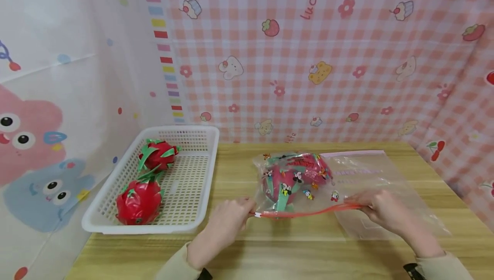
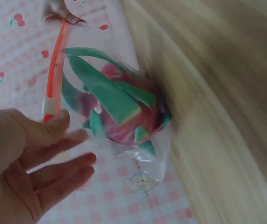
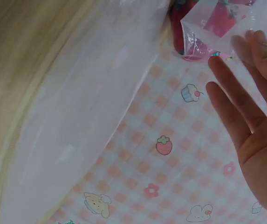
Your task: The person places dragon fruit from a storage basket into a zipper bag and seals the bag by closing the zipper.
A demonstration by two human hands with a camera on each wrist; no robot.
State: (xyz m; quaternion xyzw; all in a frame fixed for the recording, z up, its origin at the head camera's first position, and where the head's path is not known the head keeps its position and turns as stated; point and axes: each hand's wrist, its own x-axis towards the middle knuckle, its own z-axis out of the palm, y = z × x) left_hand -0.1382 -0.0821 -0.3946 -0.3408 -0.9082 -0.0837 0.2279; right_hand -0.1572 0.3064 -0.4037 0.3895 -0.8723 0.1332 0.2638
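A clear zip bag (image 1: 328, 192) printed with cartoon figures holds red dragon fruits (image 1: 283, 181) with green leaf tips. Its red zip strip (image 1: 297, 215) runs along the near edge, stretched between the two hands. My left hand (image 1: 227, 222) pinches the strip's left end, right beside the white slider (image 2: 49, 106); its other fingers are spread in the left wrist view. At the strip's right end, my right hand (image 1: 386, 212) pinches the bag between thumb and forefinger. In the right wrist view its remaining fingers (image 3: 231, 93) extend away from the bag.
On the left stands a white perforated basket (image 1: 210, 177) with two more dragon fruits (image 1: 139, 203). A second, flat clear bag (image 1: 409, 198) lies on the wooden table (image 1: 293, 254) under my right hand. Patterned cloth (image 1: 301, 91) hangs behind and on both sides.
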